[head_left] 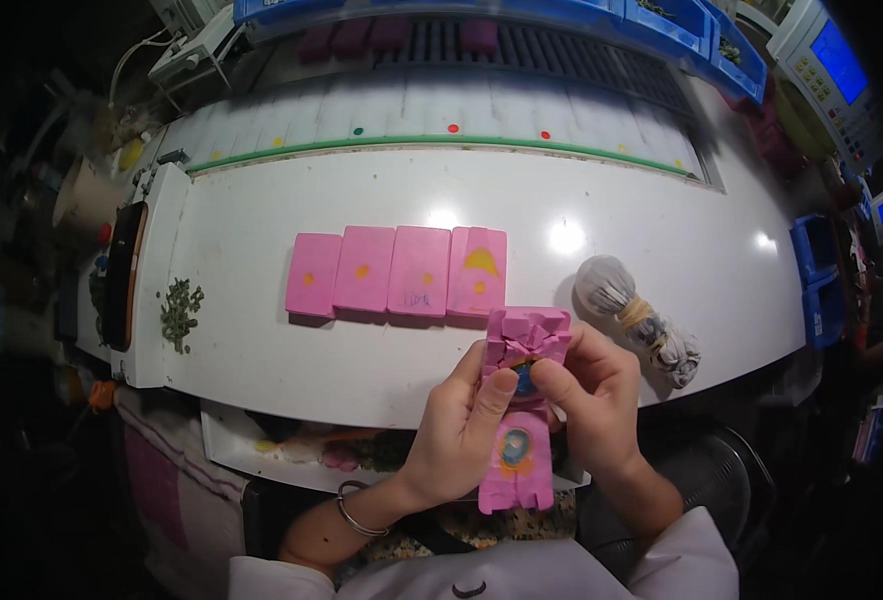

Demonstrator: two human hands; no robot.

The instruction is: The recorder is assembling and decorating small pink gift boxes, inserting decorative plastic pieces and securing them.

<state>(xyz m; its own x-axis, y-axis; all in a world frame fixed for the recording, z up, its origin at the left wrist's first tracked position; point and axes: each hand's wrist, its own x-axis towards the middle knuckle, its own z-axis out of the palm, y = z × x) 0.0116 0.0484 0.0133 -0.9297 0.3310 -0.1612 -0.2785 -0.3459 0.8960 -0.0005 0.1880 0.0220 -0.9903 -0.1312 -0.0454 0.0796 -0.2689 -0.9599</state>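
Over the table's front edge, my left hand (458, 432) and my right hand (598, 400) grip a pink rubber mould (527, 322) from both sides. It is folded open: its upper part is cut into jagged ridges, and its lower flap (513, 490) hangs down with a bluish-grey oval cavity and orange stains. Both thumbs press at the middle, beside a small dark-blue piece (523, 380) in the mould; its exact shape is hidden. Just beyond my hands lie several closed pink moulds (364, 268) in a row, with yellow marks on top.
Right of my hands lies a white cloth bundle (611, 287) tied with tan bands. A pile of small green pieces (179, 315) is at the left. Blue bins (581, 20) line the back, and a device with a blue screen (839, 62) stands far right. An open drawer (226, 440) is below.
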